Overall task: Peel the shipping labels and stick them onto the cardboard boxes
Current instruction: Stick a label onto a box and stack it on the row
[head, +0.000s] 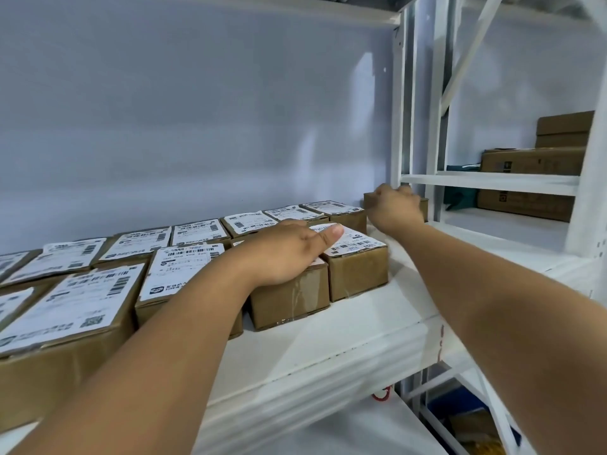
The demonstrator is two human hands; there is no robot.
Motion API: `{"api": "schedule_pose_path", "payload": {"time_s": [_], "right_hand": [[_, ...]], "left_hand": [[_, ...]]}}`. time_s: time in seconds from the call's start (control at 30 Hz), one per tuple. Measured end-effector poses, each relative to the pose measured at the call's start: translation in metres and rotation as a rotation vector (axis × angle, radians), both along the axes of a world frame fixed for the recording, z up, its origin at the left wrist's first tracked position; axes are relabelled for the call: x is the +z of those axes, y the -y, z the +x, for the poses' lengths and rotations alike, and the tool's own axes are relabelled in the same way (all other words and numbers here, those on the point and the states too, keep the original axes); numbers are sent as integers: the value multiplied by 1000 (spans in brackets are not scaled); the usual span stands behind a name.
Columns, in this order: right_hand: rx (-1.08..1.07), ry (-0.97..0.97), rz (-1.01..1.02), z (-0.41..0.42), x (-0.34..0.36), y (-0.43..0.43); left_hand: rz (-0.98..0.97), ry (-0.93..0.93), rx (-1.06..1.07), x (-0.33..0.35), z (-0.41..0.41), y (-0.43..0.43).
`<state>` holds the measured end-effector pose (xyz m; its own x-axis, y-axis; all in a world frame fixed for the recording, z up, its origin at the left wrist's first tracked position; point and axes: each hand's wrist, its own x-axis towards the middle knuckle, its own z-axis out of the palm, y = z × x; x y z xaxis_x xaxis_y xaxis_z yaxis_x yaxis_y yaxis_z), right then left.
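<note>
Several brown cardboard boxes with white shipping labels lie in rows on a white shelf (328,343). My left hand (289,251) lies flat on top of a front-row box (292,300), thumb stretched onto the label of the neighbouring box (358,274). My right hand (395,208) reaches to the back right corner and grips a bare brown box (369,200) with no label showing; the hand covers most of that box.
White metal shelf uprights (402,126) stand just right of my right hand. Beyond them, larger cardboard boxes (532,162) are stacked on a neighbouring shelf. A lower shelf (361,431) and floor clutter show at the bottom right.
</note>
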<state>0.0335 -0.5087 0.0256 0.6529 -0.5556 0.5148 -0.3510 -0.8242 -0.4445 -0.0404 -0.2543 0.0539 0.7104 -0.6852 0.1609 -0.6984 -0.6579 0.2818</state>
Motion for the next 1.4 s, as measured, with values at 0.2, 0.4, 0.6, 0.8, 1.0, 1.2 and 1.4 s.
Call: {"api": "schedule_pose_path", "payload": {"time_s": [0.2,0.4,0.6,0.8,1.0,1.2,1.4], "right_hand": [[26,-272,-225,11,-8,37],[-83,-293,-145,15,-9,47],[-70,-233,-70,8,-7,43],[-83,-214,104,2,-7,44],[-84,-130,158,-4,-6,47],[-163,90,327,-22,-9,35],[-196,466,617,-55,5,16]], "left_hand": [[33,14,38,-3,10,2],[37,22,54,-3,10,2],[1,-1,67,-2,7,2],[-7,27,88,-2,4,1],[-89,101,65,-4,3,2],[-90,333,34,-8,-1,1],[-7,733,36,-5,-10,4]]}}
